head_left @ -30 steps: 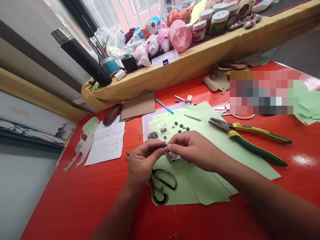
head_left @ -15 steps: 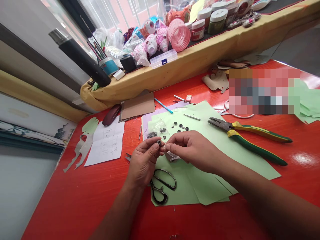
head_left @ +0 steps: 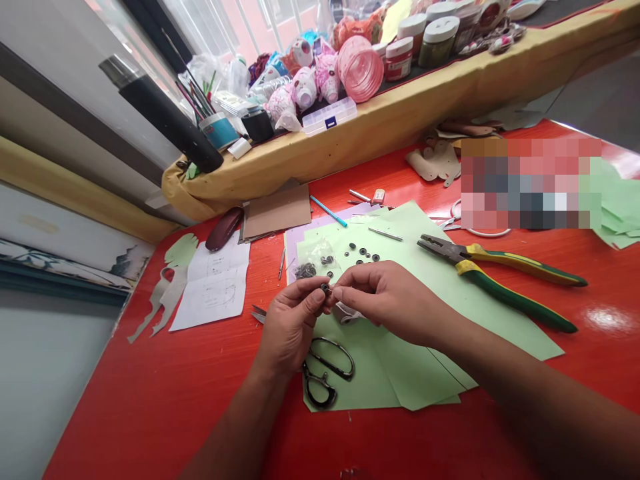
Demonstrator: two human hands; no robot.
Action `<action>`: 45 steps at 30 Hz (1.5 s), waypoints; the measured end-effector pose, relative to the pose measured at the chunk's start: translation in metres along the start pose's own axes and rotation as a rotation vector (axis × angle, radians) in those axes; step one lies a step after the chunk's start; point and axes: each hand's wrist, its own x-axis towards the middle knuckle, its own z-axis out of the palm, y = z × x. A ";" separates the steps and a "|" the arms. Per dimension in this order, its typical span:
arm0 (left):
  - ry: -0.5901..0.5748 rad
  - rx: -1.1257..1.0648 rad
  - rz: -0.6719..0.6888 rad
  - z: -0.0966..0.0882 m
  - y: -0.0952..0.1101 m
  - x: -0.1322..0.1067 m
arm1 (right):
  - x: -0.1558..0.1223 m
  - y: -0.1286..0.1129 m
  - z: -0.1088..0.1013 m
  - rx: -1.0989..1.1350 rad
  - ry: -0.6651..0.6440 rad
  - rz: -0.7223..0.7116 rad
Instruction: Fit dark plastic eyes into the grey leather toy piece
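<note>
Between the thumb and fingers of my left hand (head_left: 295, 313) is a small round black snap button (head_left: 325, 289). My right hand (head_left: 377, 293) pinches a thin, pin-like piece close against the button; its fingertips nearly meet those of my left hand. Beneath them, a whitish piece (head_left: 347, 313) is mostly hidden. Just behind lie several loose black snap buttons (head_left: 362, 251) on green sheets (head_left: 425, 360), beside a clear plastic bag (head_left: 320, 252) with more dark ones. Black-handled scissors (head_left: 330, 360) rest by my left wrist, partly covered by that hand.
Pliers (head_left: 463, 257) with green-yellow handles lie to the right. A silver pen-like rod (head_left: 385, 234) and a blue pen (head_left: 327, 211) lie behind. At left are a drawn-on paper (head_left: 213, 290) and a dark glasses case (head_left: 224, 229). A cloth-covered ledge (head_left: 325, 150) holds jars and a thermos (head_left: 165, 117).
My left hand has shifted slightly right, bringing the snap button closer to my right fingertips. The right hand stays nearly in place, and the view has moved a little.
</note>
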 end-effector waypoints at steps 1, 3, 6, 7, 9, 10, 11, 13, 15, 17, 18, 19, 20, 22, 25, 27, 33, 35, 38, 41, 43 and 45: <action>-0.001 0.006 0.004 0.000 0.000 0.000 | 0.000 0.000 0.000 -0.004 -0.001 0.002; -0.005 0.018 0.011 0.000 0.000 0.000 | 0.000 0.000 0.000 -0.012 0.000 0.003; -0.002 0.042 0.021 0.000 0.001 0.000 | 0.000 -0.001 0.000 -0.019 -0.003 0.002; 0.001 0.050 0.023 0.001 0.002 0.000 | 0.000 -0.001 0.000 -0.018 -0.005 0.002; 0.008 0.065 0.028 0.001 0.003 0.000 | 0.000 -0.001 0.000 -0.017 -0.007 0.001; 0.010 0.073 0.032 0.001 0.003 -0.001 | 0.001 -0.001 0.000 -0.016 -0.008 0.001; 0.010 0.083 0.037 0.001 0.004 -0.001 | 0.001 -0.001 -0.001 -0.013 -0.010 0.002; 0.005 0.113 0.053 0.001 0.005 -0.001 | 0.001 -0.001 -0.001 -0.002 -0.020 0.006; -0.015 0.150 0.072 0.000 0.007 -0.001 | 0.000 0.000 -0.001 0.017 -0.033 0.015; -0.033 0.180 0.083 -0.001 0.008 -0.001 | 0.000 0.000 -0.001 0.030 -0.042 0.019; -0.037 0.188 0.083 -0.001 0.008 -0.002 | 0.001 0.001 -0.001 0.032 -0.042 0.019; -0.037 0.191 0.079 -0.001 0.009 -0.002 | 0.001 0.001 -0.001 0.030 -0.041 0.017; -0.034 0.190 0.071 -0.001 0.009 -0.002 | 0.001 0.001 0.000 0.027 -0.041 0.016; -0.026 0.179 0.049 -0.001 0.009 -0.002 | 0.001 0.001 0.000 0.007 -0.036 0.008; -0.014 0.158 0.003 -0.001 0.008 -0.002 | 0.000 0.000 0.001 -0.069 -0.007 -0.030; -0.002 0.142 -0.023 0.000 0.007 -0.001 | -0.001 -0.001 0.002 -0.135 0.026 -0.062; 0.051 0.090 -0.062 0.002 0.005 -0.001 | -0.001 -0.003 0.005 -0.246 0.062 -0.093; 0.058 0.083 -0.065 0.002 0.004 0.000 | -0.002 -0.003 0.005 -0.278 0.078 -0.109; 0.060 0.081 -0.058 0.001 0.003 0.000 | -0.002 -0.003 0.006 -0.324 0.112 -0.142; 0.057 0.077 -0.052 0.001 0.001 0.000 | -0.002 -0.003 0.008 -0.365 0.132 -0.166; 0.054 0.075 -0.050 0.001 0.000 0.000 | -0.003 -0.001 0.009 -0.397 0.139 -0.179; 0.052 0.073 -0.047 0.001 -0.001 0.000 | -0.003 0.000 0.010 -0.432 0.147 -0.193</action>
